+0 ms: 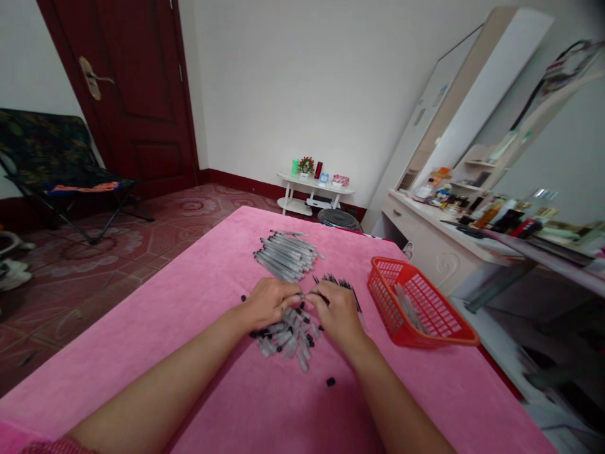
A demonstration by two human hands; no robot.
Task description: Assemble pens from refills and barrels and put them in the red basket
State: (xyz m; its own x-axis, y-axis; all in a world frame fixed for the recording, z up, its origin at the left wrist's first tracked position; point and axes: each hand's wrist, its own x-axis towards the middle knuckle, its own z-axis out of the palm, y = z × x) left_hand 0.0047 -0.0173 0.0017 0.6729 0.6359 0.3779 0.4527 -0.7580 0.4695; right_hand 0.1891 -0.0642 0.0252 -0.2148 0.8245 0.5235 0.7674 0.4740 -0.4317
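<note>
Over the middle of the table my left hand [271, 302] and my right hand [338, 309] meet, fingertips pinched. A small greyish piece shows between them, too small and hidden to name. Below the hands lies a loose heap of clear pen caps [290, 340] mixed with small black plugs, one black plug [331, 381] lying apart nearer me. Beyond the hands is a pile of clear pen barrels [286, 252] laid side by side. Thin dark pen refills [347, 285] lie just past my right hand, which partly covers them.
A red plastic basket [394, 325] with some clear pen parts [409, 309] stands at the right on the pink tablecloth [189, 271]. Farther right is a cluttered white dressing table [425, 230]. A folding chair [57, 164] stands at the left, and a low white stand [314, 183] by the wall.
</note>
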